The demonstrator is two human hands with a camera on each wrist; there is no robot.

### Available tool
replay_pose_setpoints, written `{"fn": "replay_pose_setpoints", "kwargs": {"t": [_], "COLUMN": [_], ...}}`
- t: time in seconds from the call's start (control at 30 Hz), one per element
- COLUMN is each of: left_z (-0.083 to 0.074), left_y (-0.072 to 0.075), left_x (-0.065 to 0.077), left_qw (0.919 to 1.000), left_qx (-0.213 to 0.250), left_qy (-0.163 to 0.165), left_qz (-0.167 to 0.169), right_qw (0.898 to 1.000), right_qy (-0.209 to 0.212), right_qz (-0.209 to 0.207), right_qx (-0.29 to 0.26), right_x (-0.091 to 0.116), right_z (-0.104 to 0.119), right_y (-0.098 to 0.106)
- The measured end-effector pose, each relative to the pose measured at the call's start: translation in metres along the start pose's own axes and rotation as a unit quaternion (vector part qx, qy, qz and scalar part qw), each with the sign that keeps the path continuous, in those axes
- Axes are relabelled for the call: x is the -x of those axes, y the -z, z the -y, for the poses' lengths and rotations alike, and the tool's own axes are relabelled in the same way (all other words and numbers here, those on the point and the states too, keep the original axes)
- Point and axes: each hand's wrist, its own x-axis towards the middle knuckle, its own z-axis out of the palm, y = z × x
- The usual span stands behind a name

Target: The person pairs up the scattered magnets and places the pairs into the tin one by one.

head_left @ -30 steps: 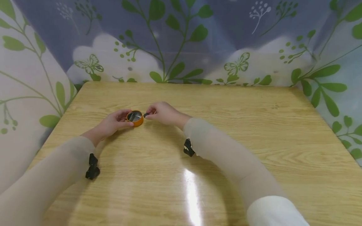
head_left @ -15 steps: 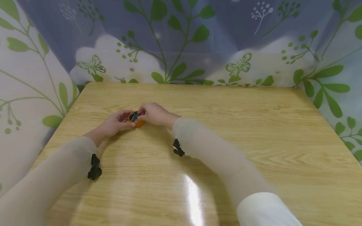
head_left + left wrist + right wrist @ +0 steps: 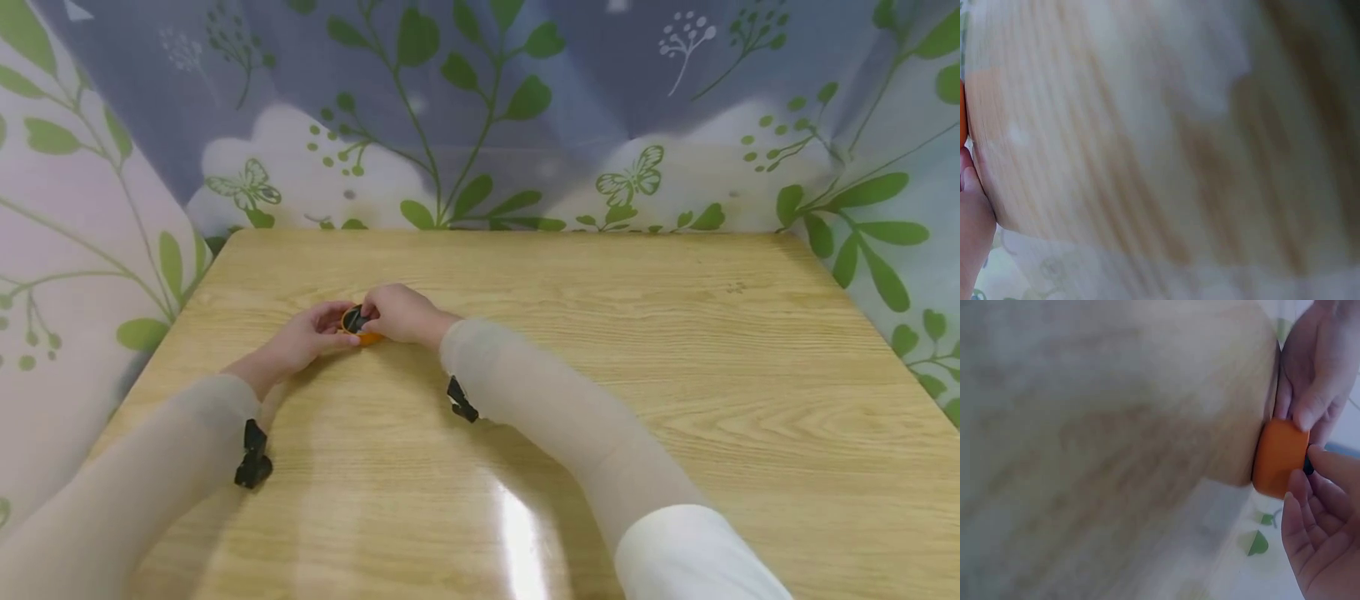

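Note:
A small round orange cup (image 3: 370, 339) with a dark, shiny inside stands on the wooden table, left of the middle. My left hand (image 3: 302, 340) grips it from the left, thumb at the near side and fingers behind. From the right, my right hand (image 3: 403, 314) reaches over the rim and pinches a small black piece (image 3: 1309, 460) at the cup's mouth. Most of that piece is hidden by the fingers, so I cannot tell its kind. In the right wrist view the orange wall (image 3: 1279, 459) shows between both hands. The left wrist view catches only the cup's edge.
The wood-grain table (image 3: 600, 333) spreads out around the hands, with a bright light reflection near the front. A leaf-patterned cloth (image 3: 495, 125) hangs behind and at both sides. Black wrist cameras sit on both sleeves, one on the left sleeve (image 3: 165, 450).
My right hand has moved left with the small black piece, from beside the cup to over its mouth. The left hand keeps its grip on the cup.

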Motion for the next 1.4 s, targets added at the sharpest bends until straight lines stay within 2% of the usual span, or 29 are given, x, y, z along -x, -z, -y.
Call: {"fn": "replay_pose_setpoints", "kwargs": {"t": [0.17, 0.47, 0.7, 0.97, 1.4], "left_z": [0.003, 0.001, 0.001, -0.003, -0.013], "left_y": [0.000, -0.004, -0.008, -0.007, -0.004], "left_x": [0.003, 0.006, 0.003, 0.000, -0.002], "left_qw": [1.0000, 0.9999, 1.0000, 1.0000, 0.9990], "left_qx": [0.007, 0.010, 0.002, 0.000, -0.043], "left_qy": [-0.005, -0.001, -0.003, 0.001, 0.003], "left_qz": [0.002, 0.004, 0.006, 0.004, 0.006], "right_qw": [1.000, 1.000, 1.000, 0.998, 0.998], "right_qy": [-0.004, -0.018, -0.004, 0.012, 0.010], "right_qz": [0.006, 0.006, 0.000, -0.013, -0.004], "right_qx": [0.024, 0.017, -0.001, -0.054, -0.060], "right_x": [0.002, 0.006, 0.011, 0.020, 0.035], "right_z": [0.008, 0.007, -0.001, -0.013, -0.032], "right_y": [-0.004, -0.006, -0.003, 0.011, 0.019]}}
